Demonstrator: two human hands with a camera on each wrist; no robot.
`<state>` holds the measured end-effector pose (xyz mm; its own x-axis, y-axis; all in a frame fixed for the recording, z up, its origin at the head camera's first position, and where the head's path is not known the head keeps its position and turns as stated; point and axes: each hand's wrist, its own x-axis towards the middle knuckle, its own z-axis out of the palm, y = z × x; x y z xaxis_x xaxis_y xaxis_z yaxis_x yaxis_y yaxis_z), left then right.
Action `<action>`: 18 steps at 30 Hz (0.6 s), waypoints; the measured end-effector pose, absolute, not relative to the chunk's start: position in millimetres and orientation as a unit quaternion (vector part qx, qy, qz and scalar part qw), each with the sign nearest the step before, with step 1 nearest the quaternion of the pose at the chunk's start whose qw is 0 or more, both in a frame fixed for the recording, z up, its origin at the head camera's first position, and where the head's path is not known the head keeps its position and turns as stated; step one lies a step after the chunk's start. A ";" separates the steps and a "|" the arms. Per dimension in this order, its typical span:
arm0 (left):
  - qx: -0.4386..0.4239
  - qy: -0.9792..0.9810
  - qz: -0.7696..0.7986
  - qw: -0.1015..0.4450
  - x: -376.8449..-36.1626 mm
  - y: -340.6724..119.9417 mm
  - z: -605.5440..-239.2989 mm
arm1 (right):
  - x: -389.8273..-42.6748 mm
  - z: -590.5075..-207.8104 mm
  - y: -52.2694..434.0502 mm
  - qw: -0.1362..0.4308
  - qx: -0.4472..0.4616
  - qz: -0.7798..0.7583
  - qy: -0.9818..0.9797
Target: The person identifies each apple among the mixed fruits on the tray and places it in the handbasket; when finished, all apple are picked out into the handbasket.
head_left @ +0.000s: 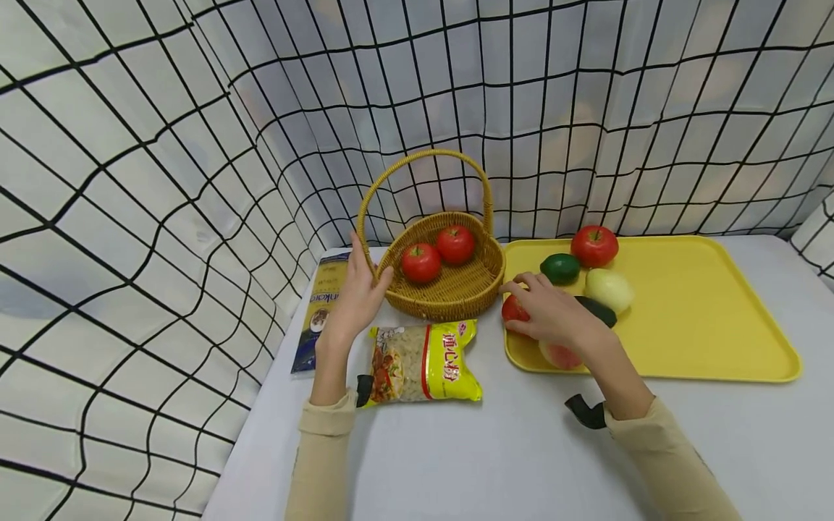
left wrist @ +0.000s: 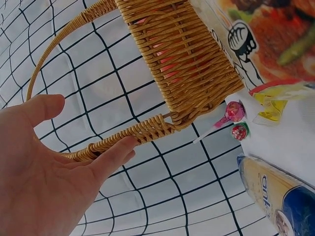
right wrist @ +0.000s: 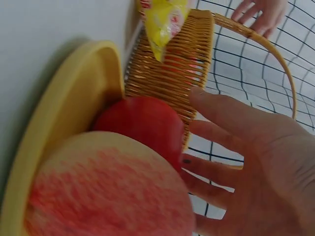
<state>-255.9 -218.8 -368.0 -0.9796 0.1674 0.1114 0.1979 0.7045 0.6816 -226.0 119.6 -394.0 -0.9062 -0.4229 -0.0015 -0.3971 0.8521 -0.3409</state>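
Red tomato [head_left: 513,310] sits at the near-left corner of the yellow tray [head_left: 717,340], directly under the R hand's fingers, so R hand is the nearer one by far; L hand is well apart from it, over on the far side of the basket.

L to R: blue pasta packet [head_left: 319,318] lies flat at the table's left edge, long axis running away from the person. L hand [head_left: 360,293] rests against the wicker basket [head_left: 449,293] where the handle meets the rim; wrist view shows fingers [left wrist: 110,157] straight, laid along the handle base, thumb apart, not wrapped, so the hand is released, just touching. Basket holds two tomatoes [head_left: 438,253] side by side, touching or nearly so. Yellow macaroni bag [head_left: 420,362] lies just in front of the basket, long axis across the table.

R hand [head_left: 550,311] is spread over the red tomato, palm down; R wrist view shows fingers [right wrist: 231,118] extended and fanned, not closed round it yet. Contact w/ the tomato: can't tell for sure. Tomato [right wrist: 142,125] looks smooth, glossy, round, wedged betw the tray lip and a pink-red peach [head_left: 559,354] just nearer the person, close to touching. Basket wall is just beside, to the tomato's left.

Further R on tray: green lime-like fruit [head_left: 559,268], red apple [head_left: 594,246], pale yellow-white fruit [head_left: 609,289], a dark green item [head_left: 599,311] partly hidden by the hand.
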 end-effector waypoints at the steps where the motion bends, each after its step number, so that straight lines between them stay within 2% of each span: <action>1: -0.100 -0.922 -0.372 0.021 -256.4 -218.5 -367.6 | -226.5 -396.0 118.8 0.042 -0.211 -0.161 0.963; 9: -0.098 -0.923 -0.371 0.018 -256.0 -216.5 -366.2 | -227.5 -405.0 115.6 0.081 -0.187 -0.137 0.969; 18: -0.096 -0.924 -0.369 0.018 -255.7 -217.3 -365.8 | -230.6 -413.0 113.8 0.097 -0.175 -0.136 0.970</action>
<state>-255.7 -217.3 -365.8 -0.9810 0.1633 0.1044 0.1903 0.7096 0.6784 -230.6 113.8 -413.0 -0.9199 -0.3661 -0.1406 -0.3132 0.9016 -0.2982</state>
